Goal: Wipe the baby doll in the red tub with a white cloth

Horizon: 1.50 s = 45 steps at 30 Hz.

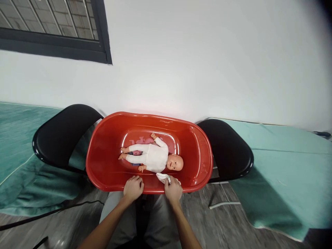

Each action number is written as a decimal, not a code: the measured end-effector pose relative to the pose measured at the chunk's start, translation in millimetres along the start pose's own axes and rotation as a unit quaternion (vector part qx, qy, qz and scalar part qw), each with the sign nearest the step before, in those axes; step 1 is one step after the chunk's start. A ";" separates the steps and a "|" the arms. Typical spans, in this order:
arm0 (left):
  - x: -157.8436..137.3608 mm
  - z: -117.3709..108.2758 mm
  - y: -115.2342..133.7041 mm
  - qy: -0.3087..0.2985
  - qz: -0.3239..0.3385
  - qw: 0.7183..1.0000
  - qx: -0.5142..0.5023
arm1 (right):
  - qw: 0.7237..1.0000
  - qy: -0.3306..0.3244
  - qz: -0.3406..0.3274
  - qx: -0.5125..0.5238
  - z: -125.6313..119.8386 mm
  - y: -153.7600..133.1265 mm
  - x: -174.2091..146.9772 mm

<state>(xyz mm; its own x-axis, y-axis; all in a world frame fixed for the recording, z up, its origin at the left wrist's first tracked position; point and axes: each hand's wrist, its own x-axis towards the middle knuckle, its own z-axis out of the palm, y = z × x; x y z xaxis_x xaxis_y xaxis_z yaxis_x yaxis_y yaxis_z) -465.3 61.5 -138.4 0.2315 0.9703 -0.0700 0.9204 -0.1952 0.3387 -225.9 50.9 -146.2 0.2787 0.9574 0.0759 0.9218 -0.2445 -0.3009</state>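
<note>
A red plastic baby bathtub (103, 148) stands before me, its long side close to my body. In it a baby doll (157, 155) in white clothes lies face up, head toward the right and feet toward the left. My left hand (134, 187) is curled over the near rim, close to the doll's hand. Farther right, at the same rim, my right hand (173, 189) is closed on a small white cloth (162, 177), which sticks out toward the doll's head. Part of the cloth is hidden under my fingers.
A black chair seat (62, 136) is at the tub's left and another black chair seat (229, 148) at its right. Green cloths (285, 166) spread out on both sides. Behind the tub rises a white wall (181, 69) with a barred window (52, 20). A black cable (59, 209) runs at lower left.
</note>
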 end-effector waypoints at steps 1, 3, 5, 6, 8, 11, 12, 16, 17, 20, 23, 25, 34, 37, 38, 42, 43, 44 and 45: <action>-0.2 0.6 0.8 0.002 -0.001 1.000 0.004 | 1.000 0.003 -0.002 0.003 1.1 0.5 -0.6; -0.6 1.5 1.7 0.004 -0.003 1.000 0.005 | 1.000 0.001 -0.002 0.003 1.9 0.6 -1.3; -0.5 1.9 1.8 0.003 -0.005 1.000 0.001 | 1.000 -0.004 0.005 -0.005 0.6 -0.6 -0.9; -0.2 1.9 1.5 0.002 -0.006 1.000 -0.001 | 1.000 -0.009 0.007 -0.010 -0.9 -1.6 -0.3; 0.8 1.1 0.8 -0.002 -0.009 1.000 -0.006 | 0.999 -0.026 0.008 -0.024 -5.1 -4.0 1.6; 1.2 -1.9 0.2 -0.011 -0.010 1.000 -0.009 | 0.996 -0.070 0.003 -0.055 -12.9 -7.5 4.5; 0.6 -3.2 0.3 -0.015 -0.009 1.000 -0.008 | 0.994 -0.083 0.002 -0.064 -15.5 -8.5 5.0; -6.8 -6.9 1.8 -0.014 0.004 1.000 0.000 | 0.991 -0.102 -0.021 -0.083 -25.2 -12.1 3.4; -9.1 -7.0 2.4 -0.008 0.006 1.000 0.003 | 0.990 -0.106 -0.026 -0.084 -27.6 -12.8 2.2; -14.0 -7.2 4.8 -0.007 -0.002 1.000 0.008 | 0.989 -0.122 -0.038 -0.073 -34.6 -14.3 -1.9; -14.9 -12.3 8.8 0.005 -0.010 1.000 -0.021 | 0.990 -0.116 -0.061 -0.059 -42.0 -14.3 -4.2; -15.6 -19.7 12.2 0.011 -0.007 0.999 -0.037 | 0.989 -0.106 -0.074 -0.065 -48.0 -14.3 -4.0; -39.3 -50.2 19.8 0.081 0.005 0.996 -0.037 | 0.986 -0.034 -0.162 -0.034 -85.5 -26.0 0.8; -58.2 -36.8 21.7 0.079 -0.009 0.996 -0.045 | 0.984 -0.005 -0.178 -0.017 -92.1 -32.9 7.1; -67.3 -26.6 22.6 0.062 -0.014 0.996 -0.055 | 0.985 -0.009 -0.172 -0.021 -93.7 -35.4 10.2; -113.9 32.4 21.4 -0.060 -0.024 0.993 -0.095 | 0.985 -0.033 -0.166 -0.034 -101.4 -45.1 25.3; -125.0 46.3 19.6 -0.087 -0.027 0.993 -0.080 | 0.984 -0.038 -0.168 -0.037 -103.8 -47.4 28.3; -134.6 57.7 17.9 -0.120 0.012 0.991 -0.063 | 0.984 -0.044 -0.169 -0.041 -106.5 -49.8 30.6; -142.2 66.3 16.6 -0.149 0.045 0.987 -0.045 | 0.983 -0.048 -0.171 -0.045 -109.4 -52.1 31.8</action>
<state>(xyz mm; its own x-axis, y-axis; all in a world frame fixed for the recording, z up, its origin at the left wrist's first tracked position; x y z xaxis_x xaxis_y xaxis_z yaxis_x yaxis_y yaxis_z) -462.0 -89.2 -185.0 0.4065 0.8616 -0.3040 0.8629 -0.2527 0.4376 -235.6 77.3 -24.2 -0.0735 0.9951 0.0668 0.9786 0.0849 -0.1873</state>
